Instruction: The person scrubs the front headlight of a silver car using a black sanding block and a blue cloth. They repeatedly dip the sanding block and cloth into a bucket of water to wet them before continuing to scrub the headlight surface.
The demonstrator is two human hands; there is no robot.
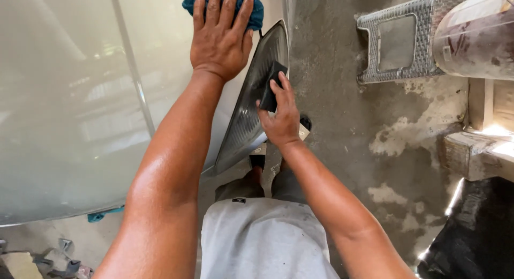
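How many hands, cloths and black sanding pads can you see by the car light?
Hands: 2, the left hand and the right hand
Blue cloths: 1, the cloth under the left hand on the car panel
Black pads: 1, the pad pressed on the tail light
Total: 4

The left hand (220, 35) lies flat, fingers spread, on a teal cloth (251, 8) against the pale glossy car body panel (69, 107). The right hand (281, 115) presses a small black rectangular block (270, 86), probably a sanding pad, onto the dark ribbed headlight lens (251, 105). A grey mesh grille (423, 22) lies on the stained concrete floor (342, 107).
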